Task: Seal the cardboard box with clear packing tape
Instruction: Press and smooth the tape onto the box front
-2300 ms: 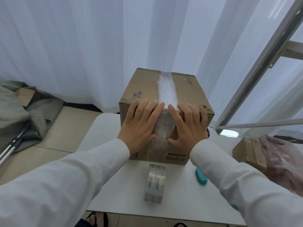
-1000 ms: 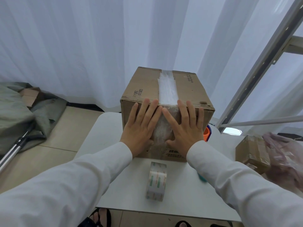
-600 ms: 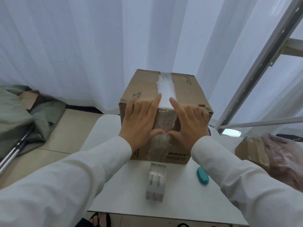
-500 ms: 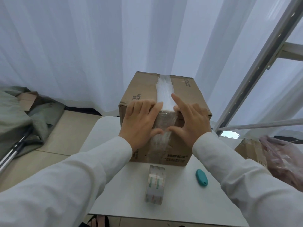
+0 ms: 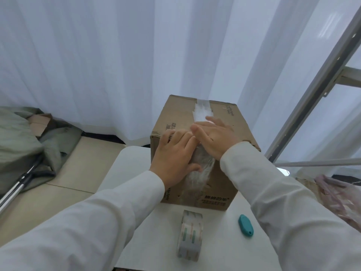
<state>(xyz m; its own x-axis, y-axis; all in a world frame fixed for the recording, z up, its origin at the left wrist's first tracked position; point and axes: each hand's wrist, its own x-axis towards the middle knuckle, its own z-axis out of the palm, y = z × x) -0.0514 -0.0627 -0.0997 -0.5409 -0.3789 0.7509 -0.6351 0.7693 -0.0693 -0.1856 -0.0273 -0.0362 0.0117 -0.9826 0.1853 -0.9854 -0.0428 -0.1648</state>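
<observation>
A brown cardboard box stands on a small white table. A strip of clear tape runs along the box's top seam and down its near face. My left hand lies flat on the near face, fingers at the top edge, left of the tape. My right hand lies flat on the box top, over the tape, fingers spread. Neither hand holds anything. A roll of clear packing tape stands on edge on the table in front of the box.
A teal cutter lies on the table right of the roll. White curtains hang behind. A grey metal frame slants at right. A pink plastic bag sits at right; green cloth and a cardboard scrap lie on the floor at left.
My right hand has slid from the box's near face up onto the top, along the tape. My left hand has stayed on the near face.
</observation>
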